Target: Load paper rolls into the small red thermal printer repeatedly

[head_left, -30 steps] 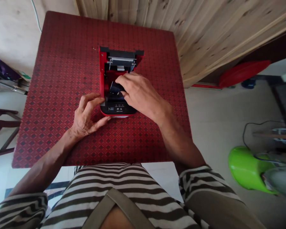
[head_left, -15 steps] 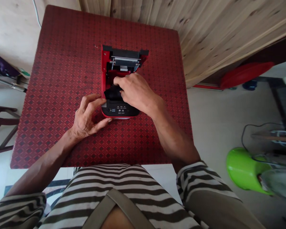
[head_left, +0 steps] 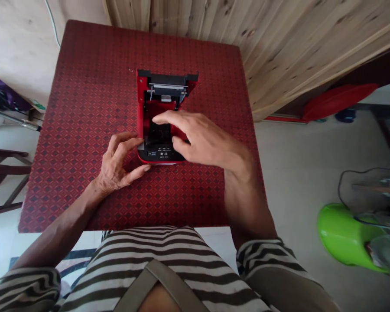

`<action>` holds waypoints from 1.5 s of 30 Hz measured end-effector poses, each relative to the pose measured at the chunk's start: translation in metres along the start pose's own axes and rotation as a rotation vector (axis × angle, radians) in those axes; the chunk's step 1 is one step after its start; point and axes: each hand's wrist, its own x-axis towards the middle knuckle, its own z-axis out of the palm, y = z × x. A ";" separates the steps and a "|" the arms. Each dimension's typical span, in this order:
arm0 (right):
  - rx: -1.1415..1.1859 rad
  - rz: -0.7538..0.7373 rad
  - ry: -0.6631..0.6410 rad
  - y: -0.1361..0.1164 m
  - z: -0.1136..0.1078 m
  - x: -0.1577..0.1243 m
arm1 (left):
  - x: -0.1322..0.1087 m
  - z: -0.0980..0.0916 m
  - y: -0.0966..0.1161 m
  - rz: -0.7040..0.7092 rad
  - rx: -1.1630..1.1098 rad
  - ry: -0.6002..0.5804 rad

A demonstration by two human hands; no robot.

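Touching red printer (head_left: 157,106) mid-frame with left grip (head_left: 115,162), can't tell if holding. Hovering over it with right grip (head_left: 201,136) spread wide.

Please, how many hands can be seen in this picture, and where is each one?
2. The left hand is at the near left corner of the red-and-black device; the right hand is over its open interior. No other hand shows.

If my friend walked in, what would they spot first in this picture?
Probably the red and black machine with its lid up, on the red patterned table. Next might be the bright green thing on the floor at the right, then the striped top along the bottom.
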 end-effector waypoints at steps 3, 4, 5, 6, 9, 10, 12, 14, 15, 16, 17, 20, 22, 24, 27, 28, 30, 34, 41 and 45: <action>0.051 -0.014 0.088 -0.006 0.006 -0.016 | 0.015 -0.012 0.006 -0.005 -0.094 0.012; 0.043 0.001 0.132 -0.008 0.010 -0.018 | 0.024 -0.017 0.007 -0.006 -0.112 0.022; 0.026 0.015 0.177 -0.010 0.015 -0.020 | 0.036 -0.022 0.008 -0.008 -0.116 0.032; 0.002 0.023 0.215 -0.011 0.021 -0.021 | 0.049 -0.027 0.007 -0.019 -0.113 0.048; -0.083 0.022 0.279 -0.015 0.034 -0.024 | 0.097 -0.037 -0.003 0.087 0.025 0.056; -0.106 0.022 0.294 -0.017 0.037 -0.025 | 0.113 -0.038 -0.008 0.096 0.061 0.052; -0.142 0.028 0.315 -0.020 0.040 -0.029 | 0.140 -0.034 -0.018 0.116 0.128 0.002; -0.168 0.027 0.325 -0.022 0.041 -0.033 | 0.157 -0.026 -0.024 0.022 0.089 -0.100; -0.183 0.027 0.329 -0.023 0.042 -0.035 | 0.162 -0.021 -0.025 -0.020 0.063 -0.150; -0.199 0.029 0.334 -0.023 0.042 -0.037 | 0.165 -0.018 -0.024 -0.049 0.043 -0.192; -0.213 0.030 0.343 -0.023 0.042 -0.038 | 0.165 -0.015 -0.023 -0.052 0.035 -0.217; -0.250 0.017 0.378 -0.022 0.045 -0.042 | 0.154 -0.014 -0.012 0.003 0.036 -0.212; -0.285 -0.024 0.426 -0.020 0.047 -0.044 | 0.140 -0.016 -0.004 0.046 -0.006 -0.202; -0.330 -0.080 0.496 -0.019 0.051 -0.047 | 0.122 -0.019 0.001 0.104 -0.066 -0.202; -0.371 -0.125 0.571 -0.018 0.055 -0.049 | 0.095 -0.017 0.002 0.151 -0.076 -0.236; -0.373 -0.126 0.576 -0.018 0.056 -0.050 | 0.087 -0.016 0.000 0.170 -0.066 -0.252; -0.367 -0.123 0.572 -0.018 0.057 -0.051 | 0.076 -0.013 -0.005 0.220 -0.054 -0.261; -0.331 -0.100 0.543 -0.018 0.056 -0.051 | 0.067 -0.009 -0.013 0.303 -0.033 -0.257; -0.293 -0.069 0.506 -0.020 0.053 -0.053 | 0.068 -0.007 -0.013 0.195 -0.029 -0.322; -0.271 -0.085 0.545 -0.018 0.055 -0.052 | 0.067 -0.005 -0.013 0.153 0.003 -0.327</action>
